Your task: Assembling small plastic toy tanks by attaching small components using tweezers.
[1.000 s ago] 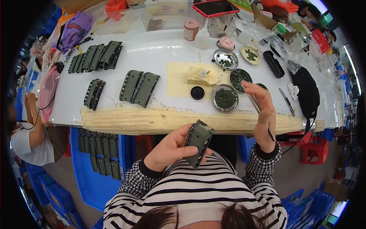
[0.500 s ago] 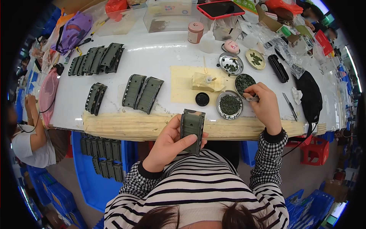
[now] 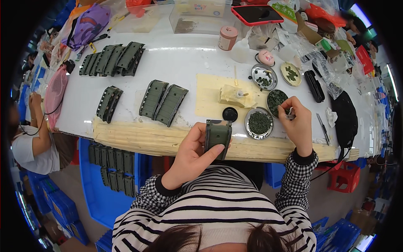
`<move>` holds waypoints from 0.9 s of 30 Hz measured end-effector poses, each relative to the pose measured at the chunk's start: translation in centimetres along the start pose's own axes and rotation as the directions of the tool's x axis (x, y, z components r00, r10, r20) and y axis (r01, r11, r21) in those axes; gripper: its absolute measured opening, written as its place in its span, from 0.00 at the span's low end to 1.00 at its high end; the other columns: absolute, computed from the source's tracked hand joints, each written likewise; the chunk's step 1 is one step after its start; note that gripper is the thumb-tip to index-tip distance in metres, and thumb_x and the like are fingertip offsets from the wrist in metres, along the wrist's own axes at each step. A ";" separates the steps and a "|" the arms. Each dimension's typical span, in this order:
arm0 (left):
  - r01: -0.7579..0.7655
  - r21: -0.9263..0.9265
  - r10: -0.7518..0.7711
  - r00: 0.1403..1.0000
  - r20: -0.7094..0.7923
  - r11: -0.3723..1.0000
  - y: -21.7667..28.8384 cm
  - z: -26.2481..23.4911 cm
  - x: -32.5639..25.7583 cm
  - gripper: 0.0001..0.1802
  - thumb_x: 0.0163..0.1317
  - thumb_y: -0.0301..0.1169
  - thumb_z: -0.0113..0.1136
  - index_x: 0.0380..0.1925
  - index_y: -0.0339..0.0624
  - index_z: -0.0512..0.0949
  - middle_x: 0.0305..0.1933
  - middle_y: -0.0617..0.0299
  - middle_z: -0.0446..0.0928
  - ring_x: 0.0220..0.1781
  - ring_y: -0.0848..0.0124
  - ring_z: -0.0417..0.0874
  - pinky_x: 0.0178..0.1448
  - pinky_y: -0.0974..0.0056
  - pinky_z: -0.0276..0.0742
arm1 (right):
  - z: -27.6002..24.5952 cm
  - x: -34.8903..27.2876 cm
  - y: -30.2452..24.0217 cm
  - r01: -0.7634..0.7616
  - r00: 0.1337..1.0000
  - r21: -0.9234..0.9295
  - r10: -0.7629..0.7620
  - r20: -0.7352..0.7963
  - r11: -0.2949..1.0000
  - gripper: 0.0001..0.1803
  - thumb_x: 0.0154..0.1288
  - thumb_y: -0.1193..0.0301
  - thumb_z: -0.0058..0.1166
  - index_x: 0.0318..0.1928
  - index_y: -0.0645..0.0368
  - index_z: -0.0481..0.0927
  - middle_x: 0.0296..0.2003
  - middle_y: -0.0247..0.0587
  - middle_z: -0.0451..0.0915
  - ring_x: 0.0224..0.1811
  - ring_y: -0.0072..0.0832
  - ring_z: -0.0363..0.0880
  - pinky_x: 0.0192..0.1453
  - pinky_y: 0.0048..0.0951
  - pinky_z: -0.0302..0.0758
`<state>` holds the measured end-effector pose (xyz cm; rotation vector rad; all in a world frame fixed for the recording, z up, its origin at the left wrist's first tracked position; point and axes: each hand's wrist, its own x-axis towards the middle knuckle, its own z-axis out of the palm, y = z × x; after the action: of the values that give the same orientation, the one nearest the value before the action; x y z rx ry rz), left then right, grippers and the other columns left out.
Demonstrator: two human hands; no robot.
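Perhaps the right hand [image 3: 297,122] touches green bits [image 3: 276,98] in a dish [image 3: 267,101].

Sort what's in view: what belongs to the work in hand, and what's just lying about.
Apparently part of the work:
curved green panel, in the left hand
metal tool, in the right hand
dark green pieces, beside that hand
similar curved panels

Probably just lying about:
purple bag
red-cased phone
crumpled tissue
pink jar

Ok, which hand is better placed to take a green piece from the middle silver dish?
Probably the right hand: it is at the edge of the middle silver dish, pinching a metal tool. The left hand is farther away, holding a curved green part.
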<state>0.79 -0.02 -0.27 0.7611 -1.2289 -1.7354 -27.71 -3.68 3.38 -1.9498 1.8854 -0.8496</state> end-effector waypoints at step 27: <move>-0.065 -0.027 0.064 0.997 -0.035 0.998 0.6 1.2 0.9 0.28 0.69 0.20 0.46 0.67 0.43 0.53 0.58 0.48 0.71 0.49 0.67 0.81 0.54 0.61 0.80 | 0.9 -2.5 -4.5 0.135 0.985 0.302 -0.095 -0.143 0.944 0.11 0.55 0.83 0.62 0.40 0.60 0.85 0.26 0.30 0.80 0.17 0.09 0.60 0.20 0.15 0.55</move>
<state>-0.45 -0.41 0.65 0.7237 -1.1912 -1.6776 -23.43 -0.96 4.82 -1.8597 1.5941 -1.2490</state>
